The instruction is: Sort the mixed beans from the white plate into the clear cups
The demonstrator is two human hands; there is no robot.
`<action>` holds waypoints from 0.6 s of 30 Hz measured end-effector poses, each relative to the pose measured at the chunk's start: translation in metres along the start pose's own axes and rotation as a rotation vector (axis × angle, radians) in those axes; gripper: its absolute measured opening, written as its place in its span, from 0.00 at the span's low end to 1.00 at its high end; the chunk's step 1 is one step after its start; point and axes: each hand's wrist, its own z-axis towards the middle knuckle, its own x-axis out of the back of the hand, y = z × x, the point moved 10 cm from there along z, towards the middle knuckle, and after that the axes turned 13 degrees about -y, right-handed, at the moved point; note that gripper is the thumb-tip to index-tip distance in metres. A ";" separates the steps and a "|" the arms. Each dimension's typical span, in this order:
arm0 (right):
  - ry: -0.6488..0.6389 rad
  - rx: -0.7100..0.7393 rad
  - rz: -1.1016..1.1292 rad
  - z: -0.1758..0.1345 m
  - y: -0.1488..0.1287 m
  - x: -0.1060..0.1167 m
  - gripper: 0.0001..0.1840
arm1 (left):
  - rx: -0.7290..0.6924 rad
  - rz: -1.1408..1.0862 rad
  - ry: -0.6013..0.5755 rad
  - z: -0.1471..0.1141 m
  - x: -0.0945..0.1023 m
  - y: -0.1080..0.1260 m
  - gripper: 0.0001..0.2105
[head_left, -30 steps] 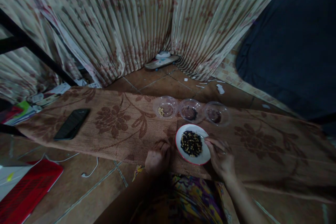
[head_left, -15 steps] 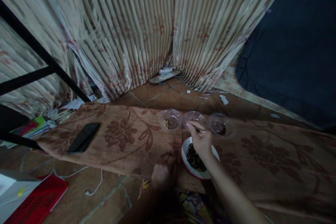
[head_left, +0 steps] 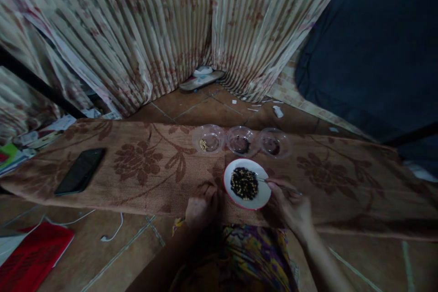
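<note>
While the right hand (head_left: 296, 212) pinches a thin metal tool (head_left: 289, 189), maybe tweezers, the tip points left over the white bowl (head_left: 264, 197), which sits between the two hands. Small black and yellow bits (head_left: 243, 183), perhaps beans, lie mixed up in it. I can't tell if the tip touches one. The left hand (head_left: 201, 205) rests on the desk (head_left: 137, 196) just beside the bowl, fingers curled in; I can't tell how tightly, or if it holds anything. Past both hands, three clear cups (head_left: 216, 139) stand in a row, each with a few bits inside. Far off to the left of the left hand lies a black phone (head_left: 80, 171). A soft squeeze seems best, as smooth bits could pop away. Bits at the heap's edge should be easier to grab. The left hand could steady the rim, so the bowl won't slide.
</note>
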 end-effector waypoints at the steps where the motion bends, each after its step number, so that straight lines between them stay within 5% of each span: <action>1: -0.027 -0.007 -0.024 -0.004 0.002 -0.001 0.16 | 0.002 0.000 -0.002 0.000 0.000 0.000 0.09; 18: -0.181 -0.146 0.018 -0.031 0.014 -0.005 0.18 | 0.010 0.004 -0.012 0.001 -0.001 -0.002 0.07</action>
